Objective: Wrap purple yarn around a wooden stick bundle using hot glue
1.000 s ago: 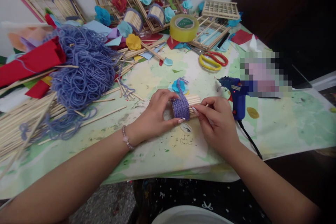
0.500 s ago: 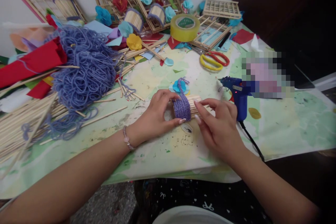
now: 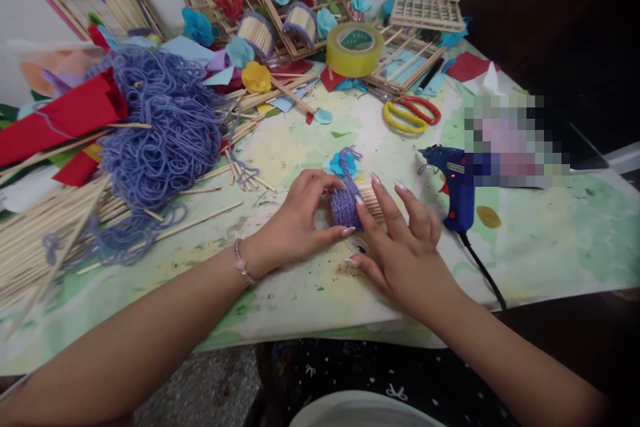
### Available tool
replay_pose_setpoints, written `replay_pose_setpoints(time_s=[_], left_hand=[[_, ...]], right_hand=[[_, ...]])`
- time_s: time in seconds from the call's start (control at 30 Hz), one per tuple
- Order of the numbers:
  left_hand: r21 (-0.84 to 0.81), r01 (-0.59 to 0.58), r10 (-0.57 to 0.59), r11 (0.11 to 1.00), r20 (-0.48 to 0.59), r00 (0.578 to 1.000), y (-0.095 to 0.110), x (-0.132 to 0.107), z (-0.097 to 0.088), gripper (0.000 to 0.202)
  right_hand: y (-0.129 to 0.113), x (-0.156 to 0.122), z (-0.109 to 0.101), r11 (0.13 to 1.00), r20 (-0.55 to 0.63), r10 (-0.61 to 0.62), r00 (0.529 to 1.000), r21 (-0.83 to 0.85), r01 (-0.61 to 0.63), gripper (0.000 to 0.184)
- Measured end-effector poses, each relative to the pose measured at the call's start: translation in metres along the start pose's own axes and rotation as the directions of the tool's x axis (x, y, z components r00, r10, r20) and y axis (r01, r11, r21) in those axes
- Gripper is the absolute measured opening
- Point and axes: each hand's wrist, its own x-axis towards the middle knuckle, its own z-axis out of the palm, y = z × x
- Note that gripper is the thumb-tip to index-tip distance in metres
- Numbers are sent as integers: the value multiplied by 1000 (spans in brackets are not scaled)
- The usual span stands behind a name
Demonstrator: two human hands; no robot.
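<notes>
Patterned tablecloth (image 3: 280, 307); left hand (image 3: 295, 221) curled, gripping yarn-wrapped stick bundle (image 3: 345, 209); right hand (image 3: 407, 250) spread, partly hiding bundle's bare end.

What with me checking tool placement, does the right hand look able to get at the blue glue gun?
Probably yes: the right hand is spread open at the yarn-wrapped sticks, the glue gun stands close beside it, and only tablecloth shows between hand and handle.

yarn heap (image 3: 163, 127) left of stick bundle (image 3: 345, 209) | glue gun (image 3: 461, 197) right | scissors (image 3: 399, 107), tape roll (image 3: 354, 64) behind
</notes>
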Motion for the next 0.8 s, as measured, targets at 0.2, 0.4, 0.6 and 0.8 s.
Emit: replay_pose_setpoints(time_s=[0.2, 0.4, 0.6, 0.8], left_hand=[[3, -24, 24, 1000, -7, 1000, -2, -1, 0, 61], [7, -28, 28, 1000, -9, 1000, -2, -1, 1, 59], [-8, -29, 29, 1000, -4, 1000, -1, 0, 1, 60], [-38, -32, 32, 999, -2, 1000, -3, -1, 2, 60]], right_hand=[[2, -1, -7, 981, -47, -14, 999, 190, 23, 55], [1, 1, -4, 966, -32, -7, 999, 257, 15, 47], [3, 4, -3, 960, -16, -8, 1000, 281, 12, 48], [3, 3, -5, 938, -69, 6, 998, 345, 18, 54]])
